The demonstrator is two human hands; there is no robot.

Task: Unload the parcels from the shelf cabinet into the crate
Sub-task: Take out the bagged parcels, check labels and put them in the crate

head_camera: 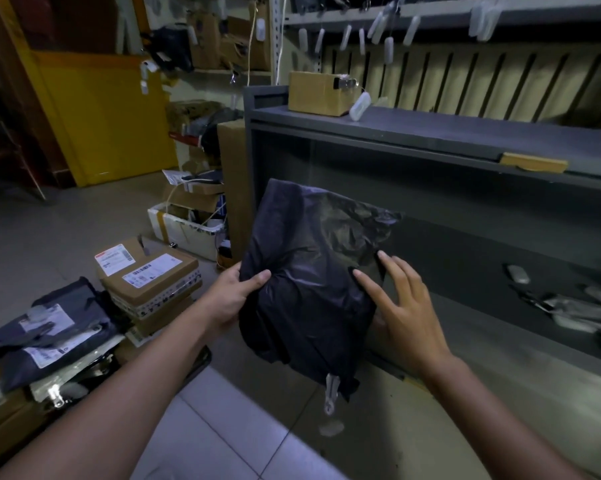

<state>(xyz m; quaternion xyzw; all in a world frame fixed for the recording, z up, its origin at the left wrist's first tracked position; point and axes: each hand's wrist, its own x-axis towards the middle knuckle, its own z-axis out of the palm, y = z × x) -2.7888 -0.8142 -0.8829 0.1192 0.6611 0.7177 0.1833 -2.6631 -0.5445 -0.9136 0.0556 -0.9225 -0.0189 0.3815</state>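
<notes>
Head view: the left grip point(233, 296) grasps the black bag parcel point(309, 282) by its left edge, thumb on the front and fingers behind. The right grip point(406, 313) is released, its fingers straight and spread, touching the parcel's right side. The parcel hangs between the two grips, in front of the cabinet point(430, 140) opening and clear of its shelf, with a clip tag point(330, 393) dangling below them.

So this parcel looks out of the cabinet but not yet put down. To the left of the left grip and lower, a pile lies on the floor: taped boxes point(153, 275) and grey bags point(50, 323) with labels. These may be parcels already unloaded. I cannot tell whether a crate sits under them, since no rim shows plainly.

Work remains. To the right of the right grip, deep on the lower shelf, a few pale packets point(569, 306) lie in blur. Above both grips, a small carton point(318, 95) stands on the cabinet top. By my judgement the task is partway through, with this parcel to set down next and those after it.
</notes>
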